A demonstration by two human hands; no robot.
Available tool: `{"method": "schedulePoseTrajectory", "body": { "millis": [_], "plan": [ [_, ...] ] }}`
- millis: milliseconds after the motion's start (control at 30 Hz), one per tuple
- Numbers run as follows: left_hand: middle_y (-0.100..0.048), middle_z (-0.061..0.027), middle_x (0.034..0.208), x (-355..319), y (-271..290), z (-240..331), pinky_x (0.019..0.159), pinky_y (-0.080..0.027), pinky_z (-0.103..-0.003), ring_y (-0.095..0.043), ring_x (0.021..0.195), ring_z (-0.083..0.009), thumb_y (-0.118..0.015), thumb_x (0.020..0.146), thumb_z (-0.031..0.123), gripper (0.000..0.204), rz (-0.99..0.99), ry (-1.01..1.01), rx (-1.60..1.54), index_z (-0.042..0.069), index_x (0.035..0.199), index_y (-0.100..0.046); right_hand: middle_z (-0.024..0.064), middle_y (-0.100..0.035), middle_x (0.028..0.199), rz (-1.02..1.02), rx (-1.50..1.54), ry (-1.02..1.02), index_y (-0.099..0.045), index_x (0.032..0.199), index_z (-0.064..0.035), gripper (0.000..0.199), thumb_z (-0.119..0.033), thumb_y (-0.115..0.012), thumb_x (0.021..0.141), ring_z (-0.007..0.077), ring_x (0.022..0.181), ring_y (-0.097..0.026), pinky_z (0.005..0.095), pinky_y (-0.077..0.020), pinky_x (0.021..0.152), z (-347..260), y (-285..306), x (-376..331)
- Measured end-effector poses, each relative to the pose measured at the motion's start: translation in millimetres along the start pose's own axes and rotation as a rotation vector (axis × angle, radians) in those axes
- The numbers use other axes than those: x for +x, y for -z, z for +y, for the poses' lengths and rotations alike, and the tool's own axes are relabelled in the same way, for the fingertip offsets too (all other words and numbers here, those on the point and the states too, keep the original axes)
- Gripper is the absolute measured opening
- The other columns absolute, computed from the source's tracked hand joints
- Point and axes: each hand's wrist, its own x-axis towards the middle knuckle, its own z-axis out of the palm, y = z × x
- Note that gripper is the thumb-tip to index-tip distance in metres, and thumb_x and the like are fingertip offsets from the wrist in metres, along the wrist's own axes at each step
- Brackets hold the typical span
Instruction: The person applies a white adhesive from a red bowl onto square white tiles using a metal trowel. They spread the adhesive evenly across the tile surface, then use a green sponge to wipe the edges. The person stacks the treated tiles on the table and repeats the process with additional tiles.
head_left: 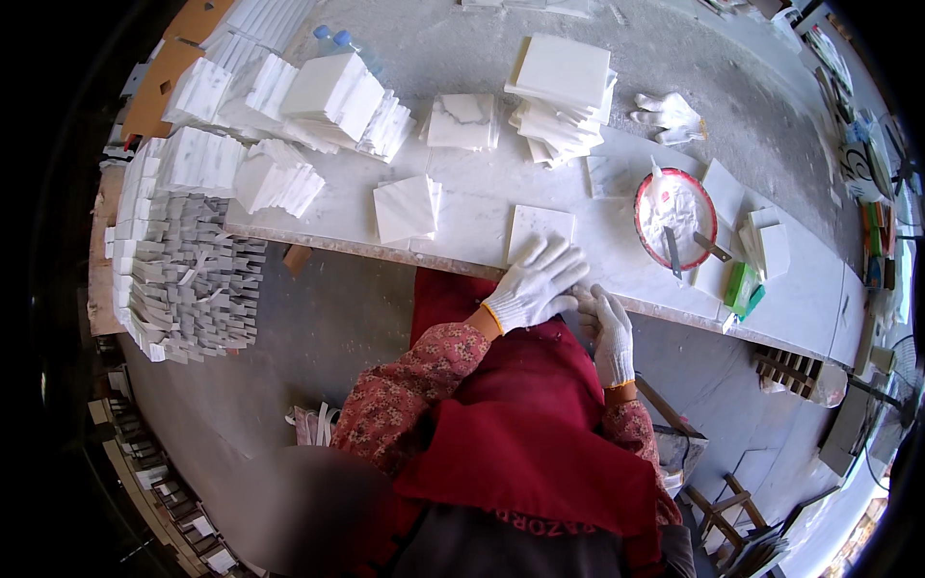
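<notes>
Left hand (536, 284), in a white knitted glove with a yellow-edged cuff: fingers loosely extended, released, poised at the table's near edge; contact with the tile cannot be told. Right hand (611, 332), in a matching glove: just beside the left hand's fingertips, fingers slightly bent; whether they grasp anything cannot be told.

Single square tile of white marble (541, 223): flat on the table's front part, directly beyond the left hand, which overlaps its near edge in view.

Table (472, 207), topped with pale grey-veined slabs: carries all items below.

Fanned stack of square white tiles (407, 210): left of the single tile.

Low stack of grey-veined white tiles (462, 122): farther back.

Tall, uneven stack of white tiles (564, 72): beyond the single tile.

Round red-rimmed tub (637, 220): right of the single tile; holds white paste (688, 204) and two flat metal scrapers (672, 250).

Green box (739, 286): near the front edge, right of the tub.

Empty white glove (669, 117): behind the tub.
</notes>
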Motion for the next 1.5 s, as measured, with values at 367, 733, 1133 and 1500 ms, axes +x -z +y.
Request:
{"method": "schedulePoseTrajectory", "body": {
  "millis": [367,733,1133,1500],
  "plan": [
    [-0.063,-0.0115,0.105,-7.5,11.7,-38.9,0.078,-0.051,-0.044,-0.061,0.095,-0.0297,-0.076,0.076,0.029,0.07,0.258,0.706,0.22,0.005,0.135,-0.049,0.0029,-0.062,0.093,0.042,-0.399,0.193,-0.056,0.132,0.0031,0.04,-0.016,-0.056,0.096,0.0079,0.075,-0.051,0.0234,-0.0452,0.069,18.2,-21.6,40.3],
    [-0.066,-0.013,0.104,-4.9,16.4,-57.4,0.068,-0.051,-0.032,-0.063,0.081,-0.019,-0.078,0.078,0.027,0.069,0.262,1.091,-1.077,-0.002,0.135,-0.052,0.0011,-0.063,0.089,-0.034,0.086,-0.012,-0.061,0.122,0.0006,0.029,-0.013,-0.055,0.097,0.008,0.074,-0.057,0.0215,-0.0474,0.067,-19.4,-37.5,39.1],
    [-0.064,-0.0061,0.091,2.2,34.7,-45.7,0.047,-0.039,-0.018,-0.048,0.058,-0.0046,-0.064,0.086,-0.006,0.071,0.379,1.197,-1.993,0.002,0.15,-0.033,0.0058,-0.063,0.101,-0.082,0.242,-0.001,-0.055,0.124,-0.0044,0.032,-0.023,-0.058,0.098,0.0159,0.086,-0.06,0.0263,-0.0481,0.075,-37.9,-47.6,38.6],
    [-0.066,-0.0002,0.094,-7.5,95.8,-4.0,0.057,-0.041,-0.019,-0.051,0.069,-0.0021,-0.068,0.084,0.004,0.053,0.137,0.84,-1.449,0.003,0.136,-0.055,0.0055,-0.061,0.113,-0.17,0.245,0.087,-0.052,0.128,-0.0013,0.034,-0.023,-0.052,0.102,0.0161,0.101,-0.06,0.0317,-0.0475,0.088,-26.2,-32.6,19.9]
  ]
}}
